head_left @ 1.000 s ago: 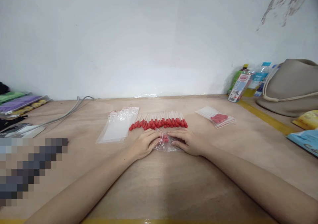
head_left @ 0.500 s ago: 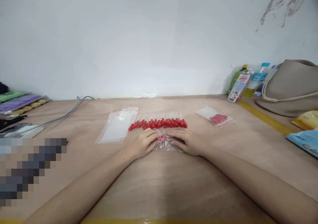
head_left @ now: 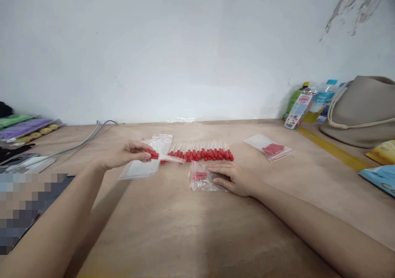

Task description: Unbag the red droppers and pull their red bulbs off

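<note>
On tbl (head_left: 173,232), L hand (head_left: 139,151) pinching red-ended stick(s) (head_left: 170,159), R hand (head_left: 236,179) resting loosely spread on clear bag (head_left: 203,182), stick row (head_left: 202,153) lying behind

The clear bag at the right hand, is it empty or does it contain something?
It is not empty: red pieces show through the clear bag, beside the right hand.

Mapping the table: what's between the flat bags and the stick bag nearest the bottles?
Head view: a row of red-tipped sticks, partly behind the held bundle.
</note>
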